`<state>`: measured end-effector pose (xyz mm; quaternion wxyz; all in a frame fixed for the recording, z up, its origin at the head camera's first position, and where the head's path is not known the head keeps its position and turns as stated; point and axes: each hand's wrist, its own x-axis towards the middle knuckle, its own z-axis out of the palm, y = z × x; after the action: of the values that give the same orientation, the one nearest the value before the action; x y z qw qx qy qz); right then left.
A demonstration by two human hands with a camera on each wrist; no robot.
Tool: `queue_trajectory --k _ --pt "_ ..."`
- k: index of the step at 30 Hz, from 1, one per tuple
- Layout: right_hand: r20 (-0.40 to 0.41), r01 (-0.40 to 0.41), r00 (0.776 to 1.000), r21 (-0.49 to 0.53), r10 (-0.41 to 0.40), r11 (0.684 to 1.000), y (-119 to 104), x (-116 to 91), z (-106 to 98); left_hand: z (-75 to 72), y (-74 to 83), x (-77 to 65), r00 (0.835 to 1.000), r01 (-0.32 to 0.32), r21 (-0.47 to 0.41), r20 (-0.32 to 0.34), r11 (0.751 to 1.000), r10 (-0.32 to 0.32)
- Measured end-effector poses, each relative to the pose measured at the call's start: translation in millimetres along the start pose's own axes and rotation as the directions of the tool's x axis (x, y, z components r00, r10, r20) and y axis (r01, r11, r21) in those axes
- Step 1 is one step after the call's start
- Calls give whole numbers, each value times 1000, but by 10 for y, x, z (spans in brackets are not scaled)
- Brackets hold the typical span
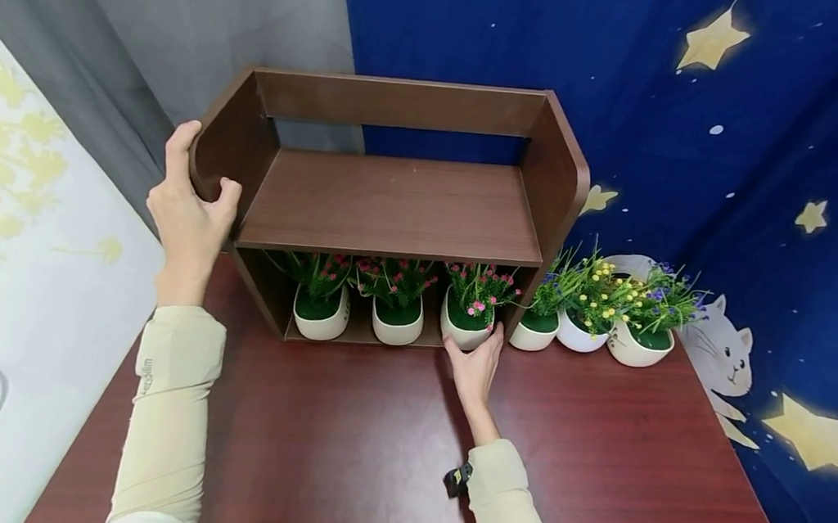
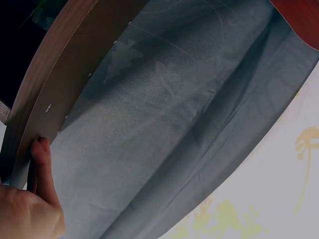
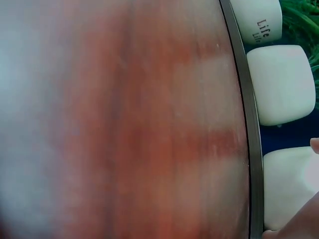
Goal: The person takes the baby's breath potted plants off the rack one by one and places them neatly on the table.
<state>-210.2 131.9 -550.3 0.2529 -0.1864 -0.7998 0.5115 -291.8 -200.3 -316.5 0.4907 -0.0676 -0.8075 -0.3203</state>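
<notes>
A brown wooden shelf unit stands at the back of the table. My left hand grips its left side panel, with the thumb on the inner side and fingers on the outside; the left wrist view shows fingertips against the panel's outer face. On the lower level, my right hand holds the rightmost white pot of pink flowers between thumb and fingers. Beside it sit the middle flower pot and the left flower pot. The right wrist view catches only part of that hand, at the held pot.
Right of the shelf, three more potted plants stand close together: a pot partly behind the side panel, a yellow-flowered one and a purple-flowered one. A reddish table carries everything. Grey and blue curtains hang behind.
</notes>
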Motion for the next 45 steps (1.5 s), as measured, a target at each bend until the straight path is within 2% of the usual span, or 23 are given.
queue_trajectory --k 9,20,31,38,45 --pt "-38 -58 998 -65 56 996 -39 101 49 35 44 30 1000 -3 -9 -15 1000 3" --pt "-76 -109 991 -30 107 994 -112 151 17 62 48 41 1000 -1 -19 -4 1000 1" --pt "-96 -99 990 0 98 995 -81 94 -4 63 47 32 1000 4 -20 -1 1000 -4" --pt "-79 -96 992 -15 95 995 -64 -8 -1 26 -5 -7 1000 22 1 -13 1000 -22" --pt "-84 -46 996 -30 43 999 -52 -81 -33 15 -13 -18 1000 28 -6 -3 1000 -28"
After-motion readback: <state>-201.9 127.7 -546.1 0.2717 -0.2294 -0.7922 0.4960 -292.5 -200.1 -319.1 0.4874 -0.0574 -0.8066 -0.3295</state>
